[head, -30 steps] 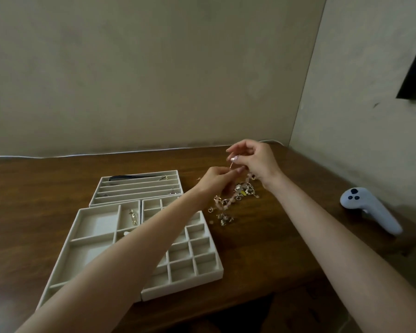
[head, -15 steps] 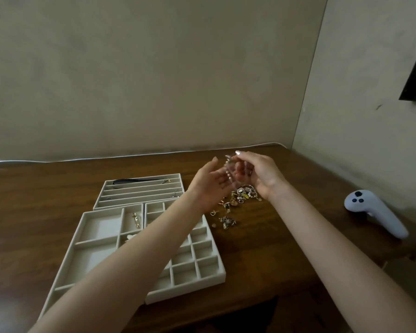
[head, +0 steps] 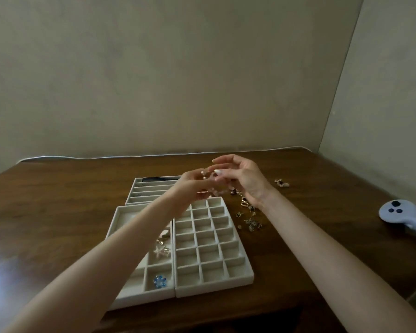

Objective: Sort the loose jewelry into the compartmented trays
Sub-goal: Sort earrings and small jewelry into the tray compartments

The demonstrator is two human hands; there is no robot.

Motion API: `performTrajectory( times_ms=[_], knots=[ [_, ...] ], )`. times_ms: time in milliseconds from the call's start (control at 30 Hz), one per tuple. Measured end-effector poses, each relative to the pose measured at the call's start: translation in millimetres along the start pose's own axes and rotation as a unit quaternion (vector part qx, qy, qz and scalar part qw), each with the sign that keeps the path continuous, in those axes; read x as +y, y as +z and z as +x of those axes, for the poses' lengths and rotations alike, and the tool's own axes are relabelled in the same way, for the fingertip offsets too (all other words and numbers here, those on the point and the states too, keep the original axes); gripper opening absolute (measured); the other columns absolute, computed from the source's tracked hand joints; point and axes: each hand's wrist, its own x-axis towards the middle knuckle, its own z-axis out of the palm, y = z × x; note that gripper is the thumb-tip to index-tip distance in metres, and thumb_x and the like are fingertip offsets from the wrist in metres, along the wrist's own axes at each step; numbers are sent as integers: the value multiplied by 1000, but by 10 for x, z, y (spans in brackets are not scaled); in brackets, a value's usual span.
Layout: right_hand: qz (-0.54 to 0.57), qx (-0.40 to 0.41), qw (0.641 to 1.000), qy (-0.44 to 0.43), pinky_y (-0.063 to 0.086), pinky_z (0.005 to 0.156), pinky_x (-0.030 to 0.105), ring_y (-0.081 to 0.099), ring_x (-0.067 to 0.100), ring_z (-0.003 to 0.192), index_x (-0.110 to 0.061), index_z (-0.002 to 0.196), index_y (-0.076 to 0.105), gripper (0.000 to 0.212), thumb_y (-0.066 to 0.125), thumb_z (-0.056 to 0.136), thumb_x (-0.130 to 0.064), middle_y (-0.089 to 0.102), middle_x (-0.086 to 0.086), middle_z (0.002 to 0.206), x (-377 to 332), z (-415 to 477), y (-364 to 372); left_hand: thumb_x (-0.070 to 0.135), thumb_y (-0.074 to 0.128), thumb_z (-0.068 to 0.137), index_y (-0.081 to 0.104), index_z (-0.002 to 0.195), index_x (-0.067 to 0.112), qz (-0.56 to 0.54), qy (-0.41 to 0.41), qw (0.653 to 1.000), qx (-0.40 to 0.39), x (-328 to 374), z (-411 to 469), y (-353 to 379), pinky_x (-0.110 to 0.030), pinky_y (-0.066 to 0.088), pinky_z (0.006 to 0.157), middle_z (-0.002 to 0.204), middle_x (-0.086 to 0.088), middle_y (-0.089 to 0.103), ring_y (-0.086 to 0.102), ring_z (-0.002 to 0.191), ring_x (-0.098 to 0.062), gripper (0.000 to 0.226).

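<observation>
Both hands have risen since the earlier frame: left hand point(head: 192, 185) and right hand point(head: 244, 179) pinch a small gold piece point(head: 204, 174) together, above the grid tray's point(head: 238, 278) 12 o'clock edge, with the loose jewelry point(head: 249, 213) at its 2 o'clock.

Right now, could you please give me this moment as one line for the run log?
left hand and right hand: together hold small jewelry piece above trays | loose jewelry: unsorted on table | small-grid tray: empty

Gold jewelry pile point(head: 248, 213) beside cream trays point(head: 211, 248), perhaps tangled
</observation>
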Motion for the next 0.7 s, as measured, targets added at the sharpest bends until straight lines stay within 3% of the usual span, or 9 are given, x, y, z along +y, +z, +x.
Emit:
performTrajectory(
  times_ms=[100,167,300,400,500,600,700],
  knots=[
    [-30,15,999,-22,50,69,22,63,17,86,-12,96,66,18,63,84,1,66,6,90,-37,30,116,26,66,82,64,94,5,76,-18,997,9,13,-103,-156,-31,44,78,79,-4,63,58,73,-14,24],
    [-58,4,998,-17,52,77,27,61,17,92,-13,98,66,18,63,85,0,64,4,93,-20,57,194,25,62,85,61,98,-2,76,-15,997,10,37,-182,-295,-29,45,76,70,-3,59,59,67,-13,31],
    [-104,-100,989,31,48,91,38,61,20,100,-15,114,61,27,56,89,-5,66,4,106,68,74,419,22,60,82,57,106,-3,58,7,998,-16,125,-373,-574,-22,49,63,65,-6,48,57,57,-11,34],
    [-74,-169,981,57,47,93,39,59,22,100,-17,117,57,34,53,87,-3,64,6,106,154,89,660,18,61,83,61,98,4,106,5,994,0,134,-492,-725,-24,51,58,65,-8,51,55,55,-14,20],
    [-22,-182,980,74,51,83,33,61,21,97,-13,119,56,36,52,84,-6,64,9,106,221,147,890,12,61,88,64,97,4,151,4,984,90,101,-590,-861,-27,52,55,68,-9,61,59,53,-14,12],
    [17,-157,980,123,55,76,31,64,21,82,-7,119,56,30,55,89,-4,66,11,95,265,224,1144,6,62,86,61,98,-1,128,7,975,181,14,-676,-1034,-24,53,46,67,-10,64,62,48,-14,14],
    [-17,-112,980,162,56,55,23,62,17,62,-1,116,56,31,61,86,4,63,9,80,316,283,1407,3,65,84,59,102,-6,126,-2,965,228,-129,-741,-1203,-24,54,48,72,-13,66,64,50,-13,21]
  ],
)
